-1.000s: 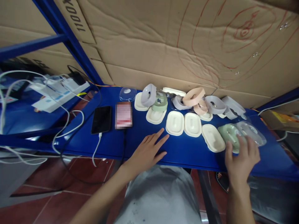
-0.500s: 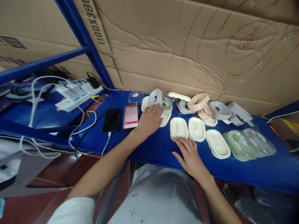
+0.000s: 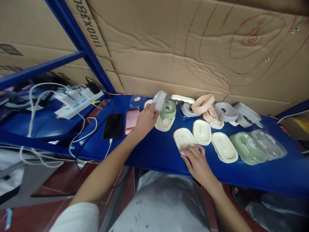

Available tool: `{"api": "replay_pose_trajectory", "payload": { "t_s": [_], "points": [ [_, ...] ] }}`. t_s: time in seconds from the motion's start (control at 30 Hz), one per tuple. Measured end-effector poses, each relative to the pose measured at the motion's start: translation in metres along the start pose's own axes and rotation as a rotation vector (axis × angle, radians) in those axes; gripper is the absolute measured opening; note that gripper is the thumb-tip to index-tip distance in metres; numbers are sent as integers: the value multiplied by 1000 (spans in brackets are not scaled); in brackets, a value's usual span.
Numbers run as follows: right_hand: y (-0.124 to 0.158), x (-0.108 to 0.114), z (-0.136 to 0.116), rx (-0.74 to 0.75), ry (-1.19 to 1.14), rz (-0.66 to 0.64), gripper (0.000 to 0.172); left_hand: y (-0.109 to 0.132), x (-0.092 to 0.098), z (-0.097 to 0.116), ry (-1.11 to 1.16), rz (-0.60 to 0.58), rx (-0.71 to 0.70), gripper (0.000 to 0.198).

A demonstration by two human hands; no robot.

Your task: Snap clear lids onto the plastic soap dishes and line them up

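My left hand (image 3: 144,121) reaches to the back of the blue shelf (image 3: 156,151) and its fingers close on a lilac oval ring part (image 3: 159,99), tilted up on edge. Beside it sits a green oval piece (image 3: 168,109) stacked on a cream tray (image 3: 164,124). My right hand (image 3: 196,159) lies on the near end of a cream oval tray (image 3: 183,138), fingers curled over its edge. Two more cream trays (image 3: 202,131) lie to its right.
A green tray (image 3: 247,148) and a clear lid (image 3: 267,145) lie at the right. Pink and grey ring parts (image 3: 204,103) pile against the cardboard wall (image 3: 193,48). Two phones (image 3: 112,125) with cables and a power strip (image 3: 77,98) are at the left.
My left hand has taken hold of the lilac ring and tipped it. My right hand moved onto the nearest cream tray, which has slid toward me. The camera shifted slightly.
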State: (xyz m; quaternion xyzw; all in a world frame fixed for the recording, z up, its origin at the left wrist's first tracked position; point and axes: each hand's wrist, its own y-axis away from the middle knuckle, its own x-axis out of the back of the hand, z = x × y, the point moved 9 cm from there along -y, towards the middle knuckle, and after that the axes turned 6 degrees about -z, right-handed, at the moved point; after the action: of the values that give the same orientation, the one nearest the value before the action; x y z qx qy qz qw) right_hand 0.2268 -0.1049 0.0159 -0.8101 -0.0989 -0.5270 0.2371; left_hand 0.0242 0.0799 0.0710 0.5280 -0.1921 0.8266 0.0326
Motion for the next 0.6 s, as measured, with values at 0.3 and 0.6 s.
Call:
{"api": "replay_pose_trajectory", "payload": {
  "t_s": [0.3, 0.6],
  "points": [
    [24, 21, 17, -10, -168, 78, 29, 128, -7, 51, 271, -242, -490, 42],
    [20, 21, 18, -20, 57, 104, 61, 148, -40, 53, 356, -380, -505, 57]
  ]
}}
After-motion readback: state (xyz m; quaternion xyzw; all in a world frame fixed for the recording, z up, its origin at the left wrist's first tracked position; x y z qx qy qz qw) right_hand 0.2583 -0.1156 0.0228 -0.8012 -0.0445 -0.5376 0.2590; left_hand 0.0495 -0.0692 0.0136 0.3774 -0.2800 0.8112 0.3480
